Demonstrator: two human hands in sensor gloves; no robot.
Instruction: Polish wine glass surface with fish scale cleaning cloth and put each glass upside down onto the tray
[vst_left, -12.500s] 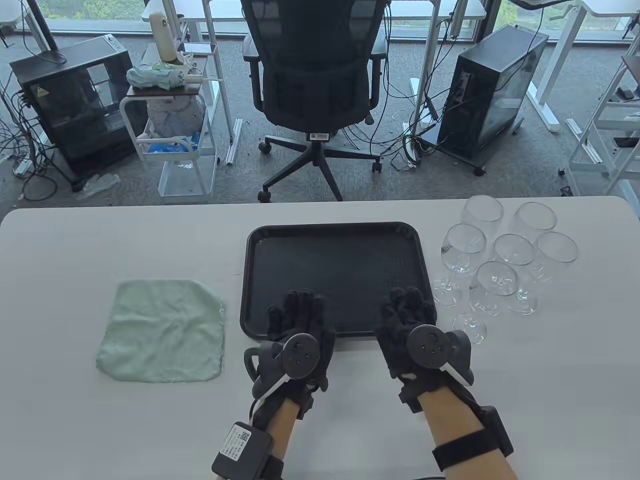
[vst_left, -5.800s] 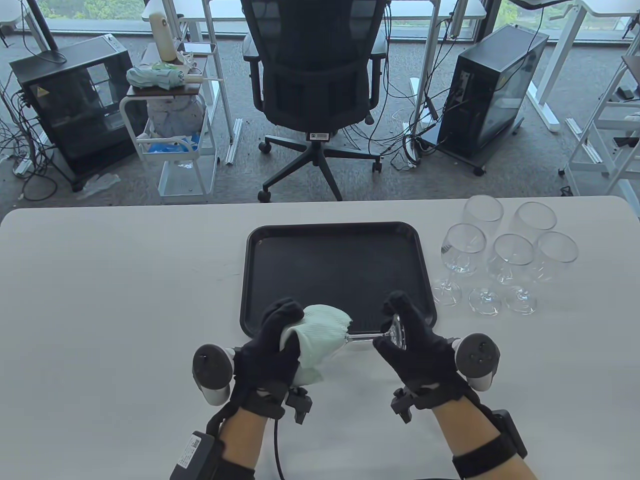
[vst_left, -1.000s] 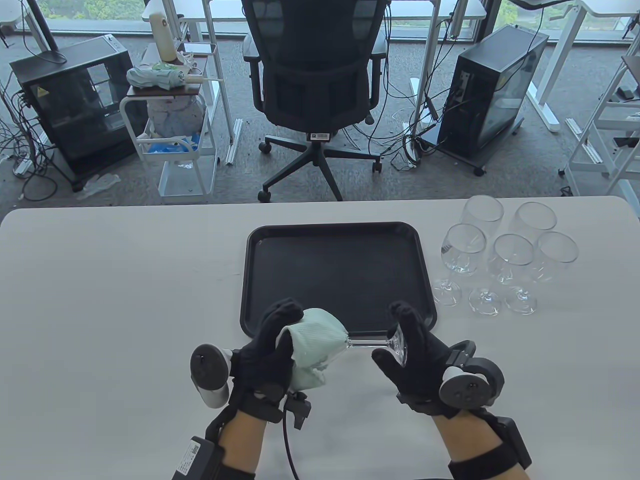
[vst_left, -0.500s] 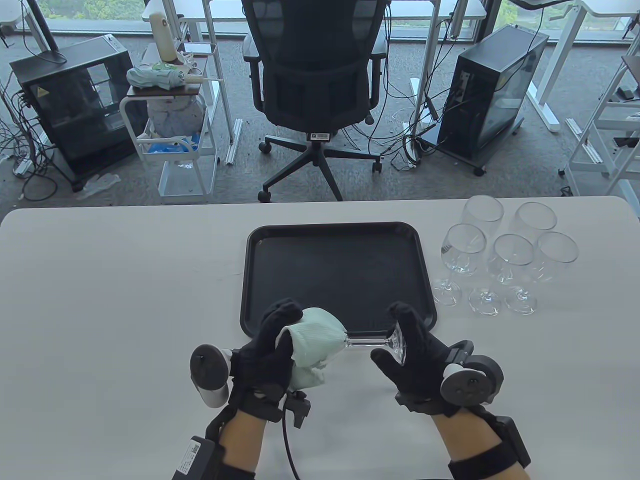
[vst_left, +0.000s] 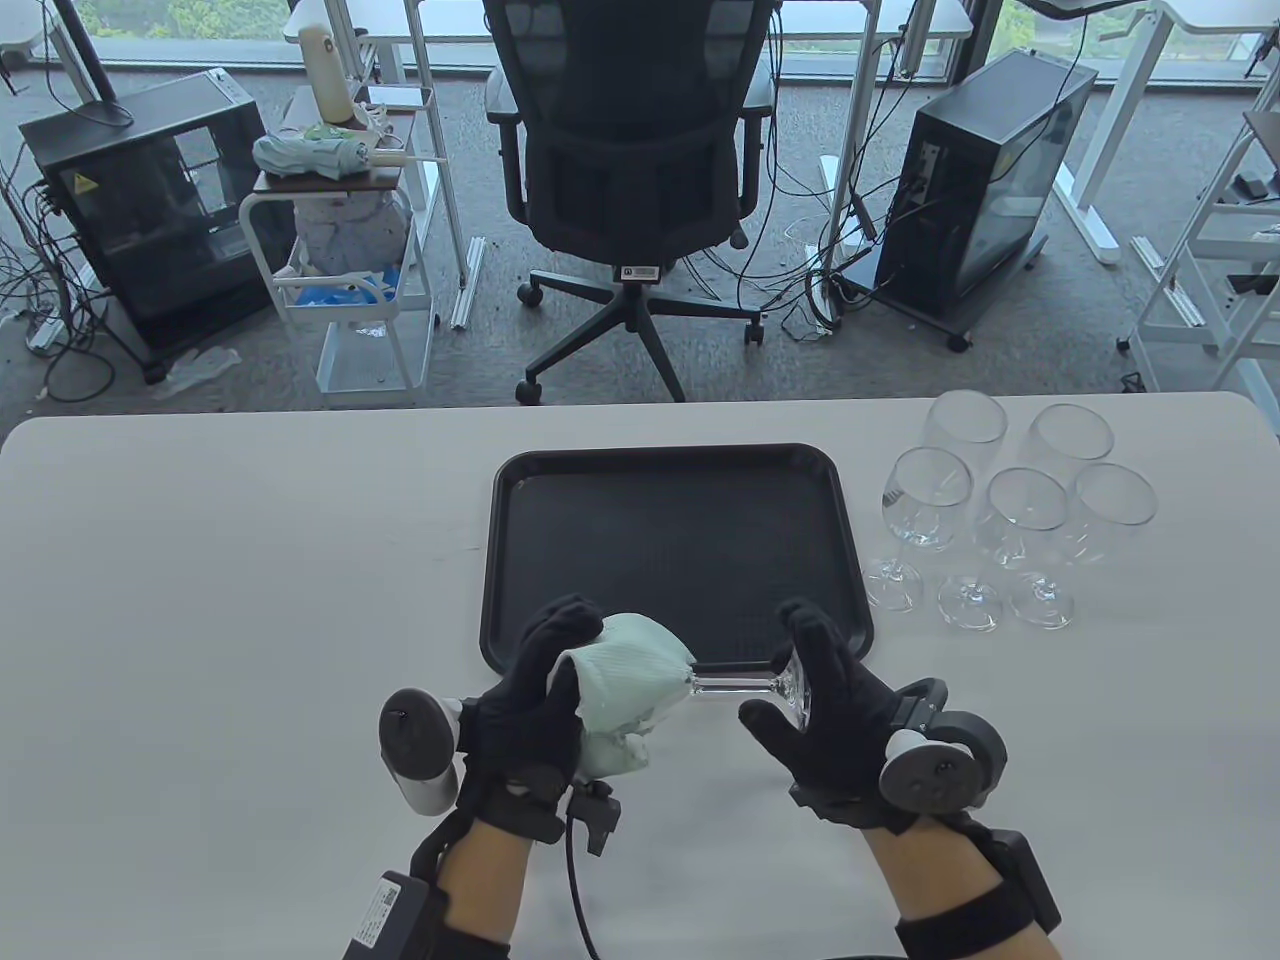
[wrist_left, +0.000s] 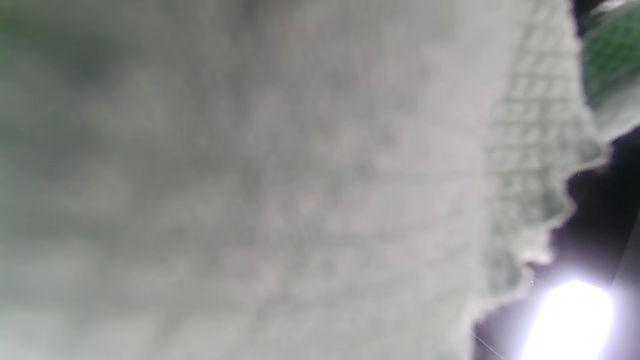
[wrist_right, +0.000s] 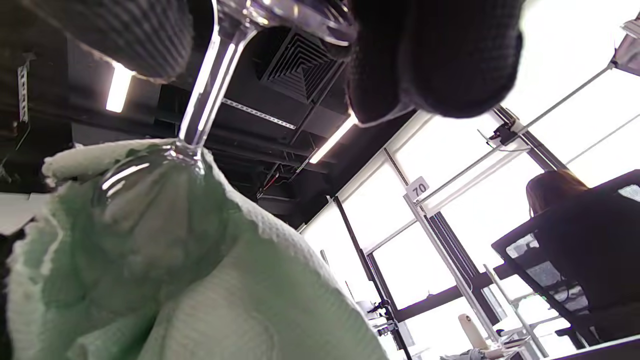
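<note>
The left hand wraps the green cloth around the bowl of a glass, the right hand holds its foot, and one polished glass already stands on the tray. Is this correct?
Not quite: the tray holds no glass yet, as the table view shows. The rest is right: the left hand wraps the green cloth around the bowl, and the right hand holds the foot of the glass.

The wine glass (vst_left: 745, 686) is clear, glossy glass, as are the five wine glasses (vst_left: 1010, 515) near the table's right edge. The cleaning cloth (vst_left: 625, 690) is pale green, matt, waffle-textured fabric. The tray (vst_left: 675, 462) is black textured plastic. The gloves (vst_left: 840, 715) are black knit. The table (vst_left: 250, 560) is smooth matt white.
</note>
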